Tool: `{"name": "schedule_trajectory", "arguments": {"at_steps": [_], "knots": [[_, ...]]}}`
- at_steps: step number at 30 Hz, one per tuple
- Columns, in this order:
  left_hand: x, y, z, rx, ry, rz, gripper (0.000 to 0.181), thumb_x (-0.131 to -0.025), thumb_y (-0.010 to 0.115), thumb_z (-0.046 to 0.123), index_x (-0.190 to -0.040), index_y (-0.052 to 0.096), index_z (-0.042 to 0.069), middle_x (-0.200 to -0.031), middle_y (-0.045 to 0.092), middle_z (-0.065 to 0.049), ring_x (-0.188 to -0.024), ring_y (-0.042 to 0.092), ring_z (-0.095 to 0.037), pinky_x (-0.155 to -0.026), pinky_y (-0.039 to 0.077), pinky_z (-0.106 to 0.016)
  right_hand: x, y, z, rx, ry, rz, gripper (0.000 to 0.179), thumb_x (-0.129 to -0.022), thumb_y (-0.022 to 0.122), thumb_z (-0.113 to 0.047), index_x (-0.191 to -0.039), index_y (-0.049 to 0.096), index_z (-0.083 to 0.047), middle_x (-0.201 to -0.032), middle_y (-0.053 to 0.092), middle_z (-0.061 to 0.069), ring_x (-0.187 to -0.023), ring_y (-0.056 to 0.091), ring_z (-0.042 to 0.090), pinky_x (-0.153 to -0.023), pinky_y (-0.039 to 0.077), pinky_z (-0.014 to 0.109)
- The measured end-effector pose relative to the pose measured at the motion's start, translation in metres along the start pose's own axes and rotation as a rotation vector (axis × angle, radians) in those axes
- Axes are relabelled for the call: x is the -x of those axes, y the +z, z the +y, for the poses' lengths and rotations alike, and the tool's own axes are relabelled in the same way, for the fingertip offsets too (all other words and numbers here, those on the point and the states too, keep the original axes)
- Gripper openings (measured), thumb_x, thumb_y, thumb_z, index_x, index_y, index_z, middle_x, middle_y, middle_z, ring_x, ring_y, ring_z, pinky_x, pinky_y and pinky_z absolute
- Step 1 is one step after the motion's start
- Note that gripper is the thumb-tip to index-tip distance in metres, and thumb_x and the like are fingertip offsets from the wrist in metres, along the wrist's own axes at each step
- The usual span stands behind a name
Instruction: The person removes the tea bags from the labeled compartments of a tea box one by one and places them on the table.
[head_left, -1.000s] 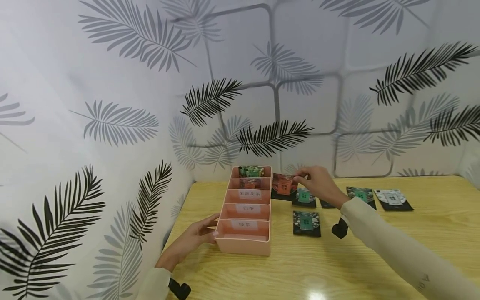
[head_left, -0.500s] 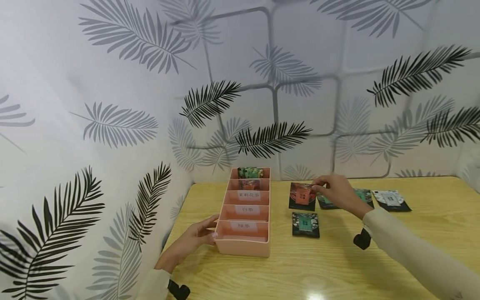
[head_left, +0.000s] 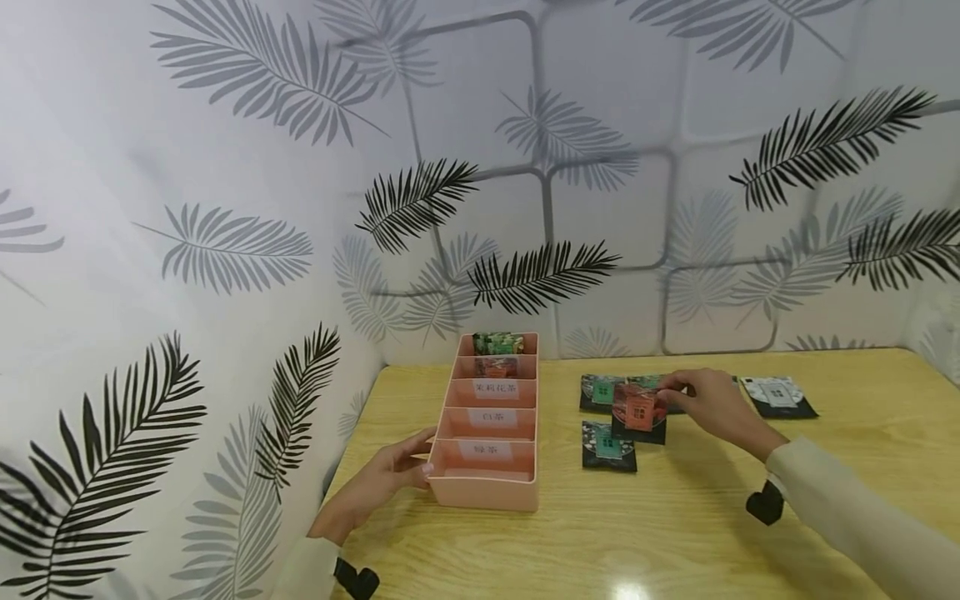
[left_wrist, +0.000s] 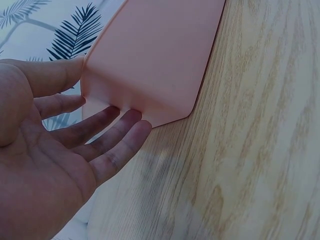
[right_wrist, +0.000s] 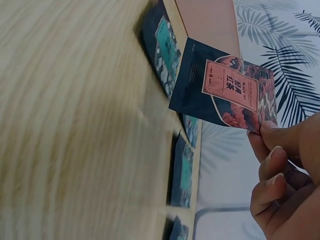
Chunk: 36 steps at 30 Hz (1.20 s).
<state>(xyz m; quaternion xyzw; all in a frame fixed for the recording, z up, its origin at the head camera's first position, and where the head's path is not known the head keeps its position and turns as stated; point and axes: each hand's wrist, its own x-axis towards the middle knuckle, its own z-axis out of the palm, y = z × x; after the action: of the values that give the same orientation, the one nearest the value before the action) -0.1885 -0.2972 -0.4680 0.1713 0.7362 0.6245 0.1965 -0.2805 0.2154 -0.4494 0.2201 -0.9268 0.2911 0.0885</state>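
My right hand (head_left: 716, 408) pinches a black tea sachet (head_left: 637, 414) by one upper corner, between thumb and index finger. The sachet is dark with a red label, and in the right wrist view "BLACK TEA" reads on its front (right_wrist: 227, 90). In the head view it overlaps the green-labelled sachets behind it. My left hand (head_left: 378, 483) touches the near left corner of a long pink divided box (head_left: 487, 493). In the left wrist view the fingertips (left_wrist: 131, 116) rest against the box's smooth wall, fingers extended and slightly bent.
Green-labelled sachets (head_left: 607, 446) lie right of the box, one nearer and others behind. A white-and-black sachet (head_left: 780, 396) lies farther right. Green (head_left: 498, 343) and red (head_left: 497, 367) sachets stand in the box's two back compartments; the nearer ones bear paper labels. A patterned wall backs the wooden table.
My right hand has carried the red-labelled tea sachet rightward and nearer, from beside the box to in front of the green-labelled sachets. My left hand stays at the box corner.
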Motion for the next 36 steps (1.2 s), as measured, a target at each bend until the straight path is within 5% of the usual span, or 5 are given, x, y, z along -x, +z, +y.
{"name": "schedule_trajectory", "arguments": {"at_steps": [6,13,25,36], "knots": [[0.0,-0.002,-0.001,0.001,0.0,-0.004,0.062,-0.1,0.051,0.017,-0.154,0.021,0.016,-0.148,0.035,-0.018,-0.12,0.051,-0.036,-0.094,0.043,-0.059,0.017,-0.004,0.013,-0.036,0.01,-0.011,0.013,-0.093,0.063,-0.021,-0.1,0.072,-0.014,-0.091,0.069,-0.002,-0.077,0.065,0.019,-0.063,0.051,0.033],[0.001,-0.001,0.0,-0.003,-0.005,0.005,0.061,-0.1,0.051,0.016,-0.154,0.022,0.016,-0.15,0.032,-0.016,-0.121,0.05,-0.037,-0.094,0.043,-0.059,0.029,-0.006,0.021,-0.004,0.032,-0.043,0.011,-0.091,0.066,-0.015,-0.097,0.073,-0.011,-0.087,0.069,-0.002,-0.073,0.064,0.018,-0.058,0.05,0.031],[0.0,0.0,0.0,0.009,-0.006,-0.005,0.06,-0.1,0.051,0.016,-0.153,0.022,0.015,-0.147,0.036,-0.018,-0.12,0.052,-0.034,-0.095,0.042,-0.059,0.026,0.006,0.044,0.079,0.072,-0.091,0.007,-0.088,0.069,-0.016,-0.092,0.075,-0.015,-0.081,0.067,-0.006,-0.065,0.053,0.009,-0.054,0.041,0.028],[0.0,-0.001,-0.002,0.014,-0.008,-0.003,0.062,-0.099,0.053,0.017,-0.153,0.022,0.016,-0.144,0.039,-0.019,-0.117,0.054,-0.031,-0.094,0.043,-0.059,0.025,0.012,0.05,0.091,0.073,-0.069,0.004,-0.086,0.071,-0.017,-0.088,0.074,-0.018,-0.079,0.067,-0.008,-0.071,0.057,0.01,-0.061,0.044,0.033]]}}
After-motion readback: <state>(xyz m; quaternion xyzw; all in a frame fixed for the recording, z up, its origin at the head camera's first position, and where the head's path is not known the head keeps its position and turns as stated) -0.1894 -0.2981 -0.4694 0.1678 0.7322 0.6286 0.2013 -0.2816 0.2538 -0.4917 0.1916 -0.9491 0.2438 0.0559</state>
